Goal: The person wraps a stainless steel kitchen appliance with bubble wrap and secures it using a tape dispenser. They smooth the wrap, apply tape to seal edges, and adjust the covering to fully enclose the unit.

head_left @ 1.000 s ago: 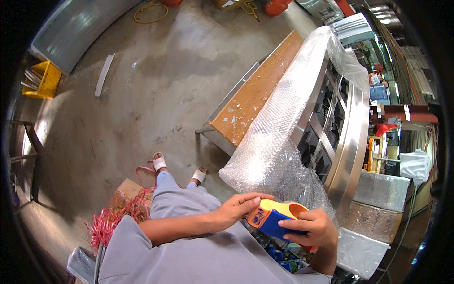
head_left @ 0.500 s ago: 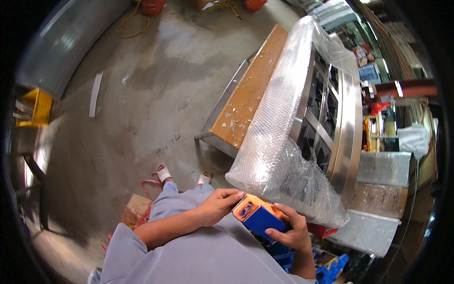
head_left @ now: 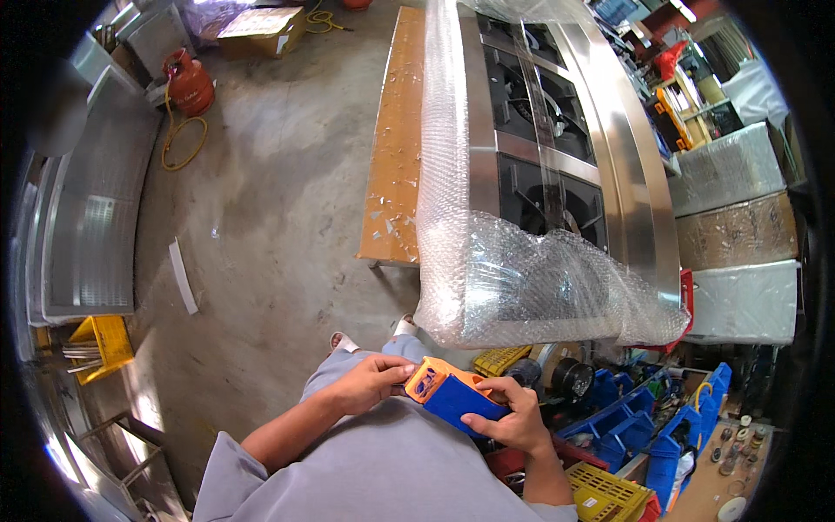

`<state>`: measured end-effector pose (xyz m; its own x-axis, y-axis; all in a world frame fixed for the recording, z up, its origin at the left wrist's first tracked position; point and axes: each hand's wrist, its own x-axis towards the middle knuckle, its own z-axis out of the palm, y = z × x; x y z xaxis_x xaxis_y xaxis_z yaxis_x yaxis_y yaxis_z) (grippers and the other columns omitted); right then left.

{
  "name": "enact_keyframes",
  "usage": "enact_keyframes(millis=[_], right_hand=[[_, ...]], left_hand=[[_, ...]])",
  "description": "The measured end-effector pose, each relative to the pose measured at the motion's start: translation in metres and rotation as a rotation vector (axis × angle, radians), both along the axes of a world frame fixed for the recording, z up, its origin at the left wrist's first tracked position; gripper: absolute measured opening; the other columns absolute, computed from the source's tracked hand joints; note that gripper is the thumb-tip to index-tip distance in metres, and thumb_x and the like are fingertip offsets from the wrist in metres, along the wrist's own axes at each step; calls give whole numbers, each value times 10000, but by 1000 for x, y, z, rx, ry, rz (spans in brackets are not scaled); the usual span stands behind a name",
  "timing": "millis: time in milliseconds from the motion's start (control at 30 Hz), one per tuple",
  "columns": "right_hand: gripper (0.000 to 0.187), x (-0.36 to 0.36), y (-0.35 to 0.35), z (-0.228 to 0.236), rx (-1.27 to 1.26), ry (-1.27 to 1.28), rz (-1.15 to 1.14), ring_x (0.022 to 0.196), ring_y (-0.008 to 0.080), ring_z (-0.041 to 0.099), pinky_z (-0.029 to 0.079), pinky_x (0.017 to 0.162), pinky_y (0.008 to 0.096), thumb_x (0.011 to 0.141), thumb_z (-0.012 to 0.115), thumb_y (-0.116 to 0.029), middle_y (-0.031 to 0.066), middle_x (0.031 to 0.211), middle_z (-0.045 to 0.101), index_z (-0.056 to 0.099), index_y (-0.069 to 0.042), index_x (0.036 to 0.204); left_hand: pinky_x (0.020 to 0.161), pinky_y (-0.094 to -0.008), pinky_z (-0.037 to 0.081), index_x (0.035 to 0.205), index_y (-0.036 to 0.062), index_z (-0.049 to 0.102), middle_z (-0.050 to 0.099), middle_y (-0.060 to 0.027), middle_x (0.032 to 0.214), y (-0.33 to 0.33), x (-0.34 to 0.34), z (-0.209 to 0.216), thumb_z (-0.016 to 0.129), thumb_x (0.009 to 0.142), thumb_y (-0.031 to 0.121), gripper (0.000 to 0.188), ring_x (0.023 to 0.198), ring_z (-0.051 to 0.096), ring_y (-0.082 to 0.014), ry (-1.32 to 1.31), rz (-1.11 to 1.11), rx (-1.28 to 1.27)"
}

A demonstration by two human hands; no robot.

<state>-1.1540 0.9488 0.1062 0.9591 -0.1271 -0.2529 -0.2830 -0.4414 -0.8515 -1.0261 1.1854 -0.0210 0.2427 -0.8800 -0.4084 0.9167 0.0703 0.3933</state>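
Note:
A small blue-and-orange box is held in front of my torso, its orange side with dark printing facing up and left. My right hand grips its right end, thumb on the blue side and fingers over the orange top. At the left end, my left hand has thumb and fingers closed together against the box's edge; what exactly they pinch there is too small to tell. Just beyond my hands lies a steel cooking range with black burner wells, partly covered in bubble wrap.
An orange-brown board scattered with scraps lies left of the range. Blue parts bins and a yellow crate stand at my right. A red gas cylinder and a white strip are on the floor at left.
The view has turned to the right, bringing the bins and more of the range into sight. Both hands keep hold of the box in nearly the same pose.

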Motion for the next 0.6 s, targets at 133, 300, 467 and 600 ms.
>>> enact_keyframes(millis=[133,300,467,600], right_hand=[[517,4,-17,-6,-44,-162,29,808,137,724,567,709,262,758,919,-202,128,878,753,631,3,1135],[518,1,-26,6,136,55,-102,783,111,694,542,670,245,767,914,-205,131,918,748,621,25,1127],[488,-13,-20,-12,311,170,-206,724,89,662,523,654,245,791,890,-255,103,811,729,624,37,1078],[388,1,-1,-13,363,259,-211,760,68,645,507,669,232,830,859,-277,57,808,712,650,18,971]], left_hand=[[952,-305,525,1212,-67,673,711,-86,1138,-20,5,-1,604,1045,259,373,1046,659,-152,-145,-11,112],[851,-277,509,1127,-41,699,718,-52,1022,-45,18,17,592,1051,190,265,940,623,-104,-531,33,246],[790,-254,489,1037,-25,670,675,-8,913,-40,21,18,582,1055,174,218,879,576,-74,-754,39,314],[714,-232,448,966,37,636,615,34,848,-24,39,11,551,1072,229,235,787,519,-43,-444,-112,328]])
